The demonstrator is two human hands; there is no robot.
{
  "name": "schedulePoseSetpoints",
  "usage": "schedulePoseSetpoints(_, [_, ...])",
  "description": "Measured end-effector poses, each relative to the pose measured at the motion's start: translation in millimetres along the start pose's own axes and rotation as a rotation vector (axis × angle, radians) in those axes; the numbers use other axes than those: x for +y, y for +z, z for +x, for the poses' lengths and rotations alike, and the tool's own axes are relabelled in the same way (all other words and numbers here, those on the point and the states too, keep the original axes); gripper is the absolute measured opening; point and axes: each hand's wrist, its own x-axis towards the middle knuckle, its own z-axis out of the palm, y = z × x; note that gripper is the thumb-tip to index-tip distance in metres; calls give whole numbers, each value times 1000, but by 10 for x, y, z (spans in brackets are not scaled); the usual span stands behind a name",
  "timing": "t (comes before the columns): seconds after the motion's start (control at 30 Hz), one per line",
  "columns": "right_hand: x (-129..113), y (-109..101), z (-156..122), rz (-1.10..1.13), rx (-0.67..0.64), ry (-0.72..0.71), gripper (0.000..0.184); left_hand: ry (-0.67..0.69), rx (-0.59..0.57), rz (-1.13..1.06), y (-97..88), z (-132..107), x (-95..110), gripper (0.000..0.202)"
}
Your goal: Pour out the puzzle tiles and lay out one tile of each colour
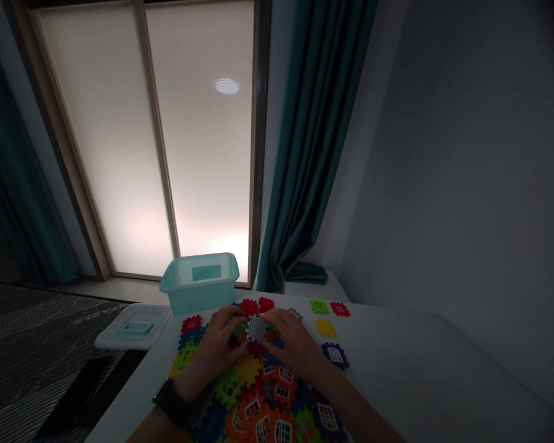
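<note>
Between both hands, above a heap of colourful interlocking plastic tiles (244,403), is a grey tile (256,328) with a brick pattern and notched edges. My left hand (216,342) grips its left side with thumb and fingers. On the opposite side, my right hand (295,342) has its fingers and thumb closed on the right edge. Under and around the hands lie orange, yellow, green, blue and red tiles, some with white window grilles. Parts of the heap are hidden by my hands and forearms. A dark watch (173,401) is on my left wrist.
A translucent teal bin (203,298) stands at the table's far left edge, beside its pale lid (108,332). Right of the heap lie a yellow tile (325,328), a green tile (318,306), a red tile (340,309) and a purple window tile (335,355) on the white table (406,369).
</note>
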Motion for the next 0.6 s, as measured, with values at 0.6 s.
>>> schedulePoseSetpoints(0.6, [20,4,-32,-17,-75,-29,48,74,-94,6,-19,-5,-85,26])
